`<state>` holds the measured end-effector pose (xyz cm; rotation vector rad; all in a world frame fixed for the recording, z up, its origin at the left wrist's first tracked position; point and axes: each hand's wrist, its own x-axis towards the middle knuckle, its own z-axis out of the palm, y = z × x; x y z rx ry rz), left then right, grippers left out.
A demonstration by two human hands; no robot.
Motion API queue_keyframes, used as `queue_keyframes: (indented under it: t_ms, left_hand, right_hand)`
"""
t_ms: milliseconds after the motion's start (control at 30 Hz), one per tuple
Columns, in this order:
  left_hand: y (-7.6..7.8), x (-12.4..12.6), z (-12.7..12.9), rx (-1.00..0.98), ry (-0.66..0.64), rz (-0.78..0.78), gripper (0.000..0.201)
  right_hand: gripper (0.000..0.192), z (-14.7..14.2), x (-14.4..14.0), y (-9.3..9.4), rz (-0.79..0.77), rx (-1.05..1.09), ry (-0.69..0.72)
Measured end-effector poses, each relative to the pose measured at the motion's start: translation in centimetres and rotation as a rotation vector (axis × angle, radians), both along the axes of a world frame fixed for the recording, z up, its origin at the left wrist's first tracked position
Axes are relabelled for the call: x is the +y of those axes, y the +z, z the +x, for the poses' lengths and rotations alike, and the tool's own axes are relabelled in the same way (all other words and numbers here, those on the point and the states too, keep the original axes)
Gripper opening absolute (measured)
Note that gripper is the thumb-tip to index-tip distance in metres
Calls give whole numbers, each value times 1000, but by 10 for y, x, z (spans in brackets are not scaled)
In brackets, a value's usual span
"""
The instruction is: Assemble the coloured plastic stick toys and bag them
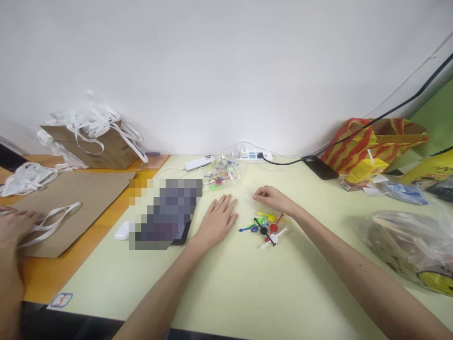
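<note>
My left hand [217, 219] lies flat, palm down, on the pale yellow table [226, 283], fingers slightly apart, holding nothing. My right hand [274, 198] rests a little to its right with fingers curled, pinching what looks like the edge of a clear plastic bag. Just in front of that hand lies a small heap of colourful plastic pieces [267, 226]: yellow, green, blue, red, black and white. A second clear bag of similar coloured pieces [220, 175] sits farther back, near the wall.
A blurred tablet [163, 212] and a white earbud case [122, 230] lie left of my hands. Another person's hand [16, 224] rests on brown paper bags [67, 203] at far left. A power strip [249, 154], phone [320, 167], striped bag [371, 139] and plastic-wrapped items [410, 245] stand right.
</note>
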<state>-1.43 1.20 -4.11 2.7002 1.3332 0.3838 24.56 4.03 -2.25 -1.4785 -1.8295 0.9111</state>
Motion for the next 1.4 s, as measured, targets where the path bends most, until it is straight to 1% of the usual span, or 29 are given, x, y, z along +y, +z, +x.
queue_keyframes:
  t_ms: [100, 200, 267, 333, 433, 533, 667, 800, 867, 1000, 1067, 1133, 1200, 1267, 1333, 1400]
  left_hand:
    - [-4, 0, -4, 46, 51, -24, 57]
    - [-3, 2, -10, 36, 72, -28, 63]
    - [0, 5, -14, 29, 82, -1, 60]
    - [5, 6, -16, 21, 89, 50, 53]
    - [13, 5, -12, -4, 65, 102, 47]
    - [15, 3, -6, -17, 41, 57, 43]
    - [13, 3, -2, 14, -18, -36, 38]
    - [18, 2, 0, -35, -46, -26, 35]
    - [25, -1, 3, -86, -130, -28, 34]
    - [36, -10, 13, -146, -364, -94, 33]
    - [38, -14, 18, -164, -420, -118, 32]
    - [38, -16, 21, -180, -443, -133, 27]
    - [36, -17, 23, -197, -454, -132, 23]
    - [34, -18, 24, -214, -460, -120, 21]
    - [33, -17, 24, -222, -462, -112, 20]
    - [32, -17, 24, -218, -465, -115, 19]
  right_hand:
    - [31, 16, -13, 2, 36, -14, -67]
    - [36, 37, -40, 0, 68, -30, -128]
    - [39, 48, -60, -3, 68, -4, -112]
    - [40, 56, -78, -7, 23, 13, -69]
    - [40, 60, -92, -8, -12, 41, -19]
    - [38, 56, -94, -5, -21, 21, 45]
    - [31, 49, -93, -2, 2, -42, 67]
    - [30, 46, -95, 0, -15, -3, 126]
    - [29, 45, -97, 2, -32, 4, 155]
    - [27, 42, -99, 6, -49, 0, 210]
    - [28, 43, -100, 8, -58, -5, 242]
    - [35, 44, -101, 9, -67, -28, 264]
    - [45, 47, -101, 9, -76, -57, 262]
    - [49, 48, -101, 8, -69, -70, 227]
    - [47, 48, -101, 7, 3, -69, 147]
    - [43, 46, -101, 7, 119, -91, 93]
